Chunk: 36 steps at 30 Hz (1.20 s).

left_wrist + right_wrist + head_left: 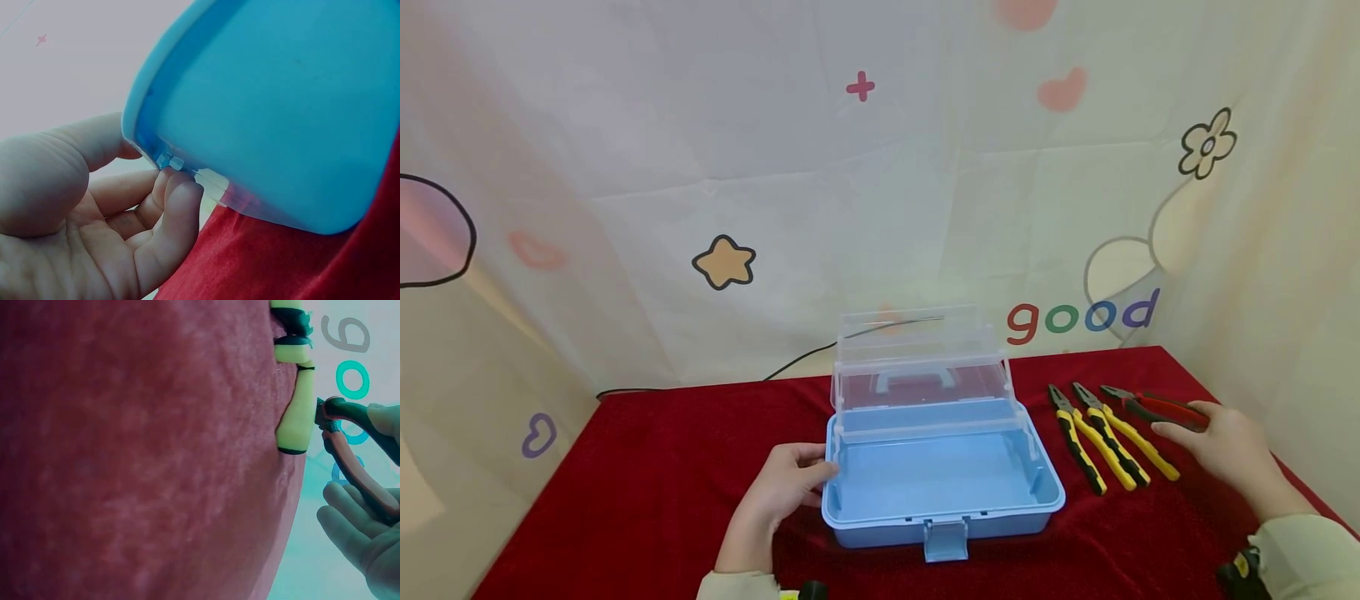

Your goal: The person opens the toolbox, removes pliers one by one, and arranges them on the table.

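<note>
A light blue plastic toolbox (pixel 940 479) stands with its clear lid (pixel 925 383) raised at the back; its inside is bare. My left hand (pixel 784 487) grips the box's left wall, thumb over the rim and fingers outside, as the left wrist view also shows. On the right, my right hand (pixel 1236 446) holds red-and-black pliers (pixel 1167 408) by their spread handles, jaws pointing left. Two yellow-and-black pliers, one nearer the box (pixel 1078 442) and one beside it (pixel 1116 429), lie between the toolbox and my right hand.
Dark red cloth (pixel 685 483) covers the table. Behind it hangs a pale curtain (pixel 895 208) printed with shapes and the word "good". A thin dark cable (pixel 801 360) runs along the back edge, behind the clear lid.
</note>
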Motion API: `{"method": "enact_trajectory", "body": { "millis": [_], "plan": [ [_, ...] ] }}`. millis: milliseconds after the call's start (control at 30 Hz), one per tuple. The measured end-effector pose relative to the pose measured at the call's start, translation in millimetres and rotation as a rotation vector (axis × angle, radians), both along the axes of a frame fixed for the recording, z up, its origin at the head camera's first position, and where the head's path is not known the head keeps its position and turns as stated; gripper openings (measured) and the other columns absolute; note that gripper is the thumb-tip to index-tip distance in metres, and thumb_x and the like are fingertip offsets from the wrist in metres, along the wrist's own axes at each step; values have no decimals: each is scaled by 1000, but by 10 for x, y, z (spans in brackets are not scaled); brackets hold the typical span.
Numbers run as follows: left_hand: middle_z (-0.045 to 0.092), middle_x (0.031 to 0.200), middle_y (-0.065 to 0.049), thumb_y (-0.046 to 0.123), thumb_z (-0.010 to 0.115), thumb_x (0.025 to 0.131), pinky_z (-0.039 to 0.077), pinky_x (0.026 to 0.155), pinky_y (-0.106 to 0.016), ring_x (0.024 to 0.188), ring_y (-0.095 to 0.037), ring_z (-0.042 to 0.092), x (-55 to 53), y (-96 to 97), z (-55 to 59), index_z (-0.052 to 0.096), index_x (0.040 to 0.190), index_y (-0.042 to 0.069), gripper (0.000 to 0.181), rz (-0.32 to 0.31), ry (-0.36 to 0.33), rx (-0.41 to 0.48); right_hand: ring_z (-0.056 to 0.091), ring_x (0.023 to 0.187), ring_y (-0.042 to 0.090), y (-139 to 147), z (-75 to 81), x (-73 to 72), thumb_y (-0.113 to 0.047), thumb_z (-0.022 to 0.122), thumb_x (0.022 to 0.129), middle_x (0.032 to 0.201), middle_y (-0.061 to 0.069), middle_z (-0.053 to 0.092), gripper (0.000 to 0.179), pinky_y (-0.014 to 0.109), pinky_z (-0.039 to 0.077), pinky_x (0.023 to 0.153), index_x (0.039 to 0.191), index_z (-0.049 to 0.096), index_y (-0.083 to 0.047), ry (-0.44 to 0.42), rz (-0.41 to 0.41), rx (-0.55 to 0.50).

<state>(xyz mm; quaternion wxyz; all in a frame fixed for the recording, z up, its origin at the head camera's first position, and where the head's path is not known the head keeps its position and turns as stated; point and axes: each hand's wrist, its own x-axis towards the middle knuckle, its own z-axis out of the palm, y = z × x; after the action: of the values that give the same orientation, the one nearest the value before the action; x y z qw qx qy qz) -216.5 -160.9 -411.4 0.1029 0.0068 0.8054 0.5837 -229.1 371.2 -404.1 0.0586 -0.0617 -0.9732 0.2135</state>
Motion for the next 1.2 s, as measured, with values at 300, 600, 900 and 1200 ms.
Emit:
{"method": "enact_trajectory", "body": {
  "millis": [300, 600, 900, 1200],
  "plan": [
    [67, 108, -19, 13, 63, 88, 60, 68, -37, 75, -17, 67, 1, -17, -5, 55, 126, -6, 43, -11, -10, -2, 53, 78, 32, 56, -91, -57, -57, 60, 84, 95, 31, 58, 88, 35, 49, 58, 121, 43, 21, -94, 27, 11],
    [67, 106, -20, 13, 63, 88, 60, 67, -38, 74, -18, 67, -33, -5, -60, 54, 126, -8, 44, -35, -4, 24, 49, 70, 21, 114, -158, -98, -52, 62, 84, 79, 13, 59, 73, 29, 40, 55, 106, 51, 17, -178, 73, -1],
    [67, 105, -18, 15, 64, 88, 60, 68, -38, 74, -18, 67, -46, 18, -101, 55, 126, -7, 45, -39, -18, 22, 50, 74, 22, 195, -210, -102, -57, 63, 81, 85, 18, 59, 82, 29, 41, 57, 108, 48, 19, -234, 58, -22],
    [67, 104, -20, 14, 65, 87, 60, 66, -38, 74, -17, 68, -79, 28, -128, 55, 125, -9, 45, -60, 3, 36, 51, 76, 23, 255, -223, -100, -63, 60, 80, 88, 22, 59, 93, 31, 45, 60, 112, 45, 24, -294, 51, -19]
  ]
}}
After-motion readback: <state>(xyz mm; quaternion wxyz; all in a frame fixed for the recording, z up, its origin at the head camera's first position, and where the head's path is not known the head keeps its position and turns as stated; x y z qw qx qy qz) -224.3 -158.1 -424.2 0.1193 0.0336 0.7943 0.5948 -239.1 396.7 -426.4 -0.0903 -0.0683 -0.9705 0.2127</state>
